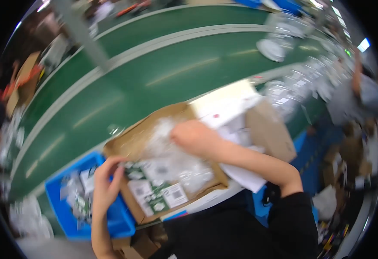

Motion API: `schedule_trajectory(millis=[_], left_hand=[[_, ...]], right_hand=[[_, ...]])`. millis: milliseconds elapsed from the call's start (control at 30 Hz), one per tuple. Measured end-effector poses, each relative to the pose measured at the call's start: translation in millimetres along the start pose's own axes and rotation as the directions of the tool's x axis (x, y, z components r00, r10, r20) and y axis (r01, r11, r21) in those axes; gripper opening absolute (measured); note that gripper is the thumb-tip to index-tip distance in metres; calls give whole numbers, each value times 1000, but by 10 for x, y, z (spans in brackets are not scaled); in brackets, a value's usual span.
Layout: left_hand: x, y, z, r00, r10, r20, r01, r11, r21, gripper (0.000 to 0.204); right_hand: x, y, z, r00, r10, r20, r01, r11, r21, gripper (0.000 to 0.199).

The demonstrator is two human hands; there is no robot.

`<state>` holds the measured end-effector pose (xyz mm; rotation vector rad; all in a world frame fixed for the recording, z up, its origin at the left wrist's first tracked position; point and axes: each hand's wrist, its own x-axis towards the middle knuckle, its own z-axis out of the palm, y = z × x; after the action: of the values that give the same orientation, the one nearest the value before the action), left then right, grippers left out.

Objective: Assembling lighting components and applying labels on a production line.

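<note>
An open cardboard box lies before me, holding a heap of crumpled clear plastic bags and several green-and-white printed cards with square codes. Over the heap, my right hand is closed, its fingertips down at the clear plastic; blur hides what they hold. My left hand is at the box's left wall, beside a blue bin. Its thumb and forefinger are apart, and nothing shows between them. Small clear packets lie in the blue bin.
Beyond the box runs a green conveyor belt with pale rails. White papers and a brown cardboard flap lie right of the box. Clear plastic packages crowd the belt's right end, near another person. A grey post rises at upper left.
</note>
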<state>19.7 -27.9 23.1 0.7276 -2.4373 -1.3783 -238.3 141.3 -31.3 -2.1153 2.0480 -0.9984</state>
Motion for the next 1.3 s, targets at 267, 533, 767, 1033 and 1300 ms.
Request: schedule_trajectory(millis=[267, 533, 767, 1033, 1300], left_hand=[[-51, 184, 149, 994, 74, -82, -78, 996, -45, 22], [140, 545, 175, 965, 262, -22, -260, 963, 74, 19], [112, 106, 446, 949, 270, -162, -240, 953, 184, 20], [137, 83, 561, 990, 130, -57, -126, 989, 78, 55], [123, 3, 554, 999, 10, -54, -15, 995, -98, 51]], right_hand=[[33, -90, -235, 990, -79, 116, 83, 996, -33, 11], [410, -371, -374, 997, -58, -51, 61, 996, 67, 12], [399, -263, -172, 949, 262, -178, -112, 803, 586, 12], [159, -269, -196, 912, 384, -146, -203, 731, 652, 14], [36, -293, 87, 935, 351, 49, -152, 273, 950, 16]])
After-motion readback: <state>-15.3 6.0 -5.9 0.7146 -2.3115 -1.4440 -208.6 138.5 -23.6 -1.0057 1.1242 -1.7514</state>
